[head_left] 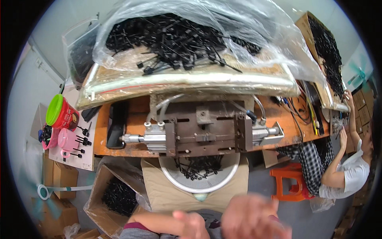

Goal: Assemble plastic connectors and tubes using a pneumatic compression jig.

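Observation:
At the lower edge, my left hand (191, 225) is held over my lap, its thumb side up and its fingers blurred. My right hand (251, 220) is beside it, smeared by motion, so I cannot make out whether anything is in it. Both hands are nearest to a white perforated basket (234, 172) with small black plastic parts (199, 167) in it. Just beyond stands a dark metal fixture (217, 145), bolted to the orange table (102, 139), with a silver pneumatic cylinder (155, 142) on its left and another cylinder (260, 135) on its right.
A plastic-lined tray (187, 81) heaped with black parts (171, 36) overhangs the fixture. To the left are a phone (116, 125), a red tub (67, 115) and a pink cup (67, 139). A cardboard box (93, 203) sits below. A co-worker (346, 171) sits at right near an orange stool (286, 183).

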Demonstrator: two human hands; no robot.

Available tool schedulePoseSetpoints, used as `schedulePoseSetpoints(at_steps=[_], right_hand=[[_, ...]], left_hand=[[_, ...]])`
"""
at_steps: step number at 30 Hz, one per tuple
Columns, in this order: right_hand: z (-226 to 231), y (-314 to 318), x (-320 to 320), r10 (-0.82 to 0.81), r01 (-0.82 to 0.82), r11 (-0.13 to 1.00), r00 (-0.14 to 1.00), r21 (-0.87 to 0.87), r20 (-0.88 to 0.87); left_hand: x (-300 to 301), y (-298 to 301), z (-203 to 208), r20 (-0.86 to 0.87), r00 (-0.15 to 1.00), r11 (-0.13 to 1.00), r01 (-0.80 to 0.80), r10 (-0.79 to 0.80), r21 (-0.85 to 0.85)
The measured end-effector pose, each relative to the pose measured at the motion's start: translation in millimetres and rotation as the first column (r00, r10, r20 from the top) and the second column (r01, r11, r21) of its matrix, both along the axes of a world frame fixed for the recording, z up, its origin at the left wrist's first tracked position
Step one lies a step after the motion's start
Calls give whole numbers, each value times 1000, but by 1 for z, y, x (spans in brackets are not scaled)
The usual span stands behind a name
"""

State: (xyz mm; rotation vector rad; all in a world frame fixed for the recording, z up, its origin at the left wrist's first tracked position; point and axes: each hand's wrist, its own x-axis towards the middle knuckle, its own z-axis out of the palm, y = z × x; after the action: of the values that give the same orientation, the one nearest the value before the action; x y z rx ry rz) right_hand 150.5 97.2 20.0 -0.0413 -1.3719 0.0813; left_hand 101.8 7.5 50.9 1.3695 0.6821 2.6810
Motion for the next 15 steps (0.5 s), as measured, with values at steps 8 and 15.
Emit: schedulePoseSetpoints(at_steps=[8, 15], right_hand=[[84, 112, -16, 22, 219, 942, 716, -254, 697], [74, 201, -65, -40, 566, 808, 332, -165, 942]], left_hand=[[-59, -10, -60, -368, 892, 896, 84, -262, -435], [-51, -11, -61, -548, 750, 845, 29, -371, -533]])
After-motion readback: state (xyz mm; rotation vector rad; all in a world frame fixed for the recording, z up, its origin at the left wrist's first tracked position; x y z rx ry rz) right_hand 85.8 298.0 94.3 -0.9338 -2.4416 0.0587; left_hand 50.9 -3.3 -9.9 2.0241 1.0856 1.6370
